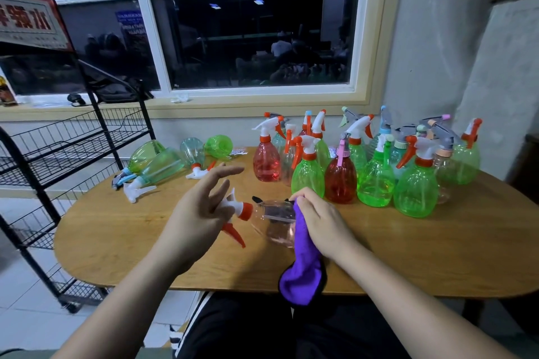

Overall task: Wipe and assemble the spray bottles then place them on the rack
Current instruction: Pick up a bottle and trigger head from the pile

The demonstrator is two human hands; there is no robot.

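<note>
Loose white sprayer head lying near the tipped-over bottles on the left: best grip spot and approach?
Grip the white sprayer head across its collar, where it widens into a round ring, rather than the thin nozzle end pointing right. Come from above and slightly from the near side: it lies flat on the table, and the tipped pale green bottle crowds its far side, while the near side looks open.

Only readable thing was the red-framed sign (27,20) at the top of the black wire rack (73,140). It had big red Chinese characters on a white panel, showing mirrored; one looked like 水. The small print under them was too blurry. A blue poster (128,17) right of the sign had white lettering, unreadable.
</note>
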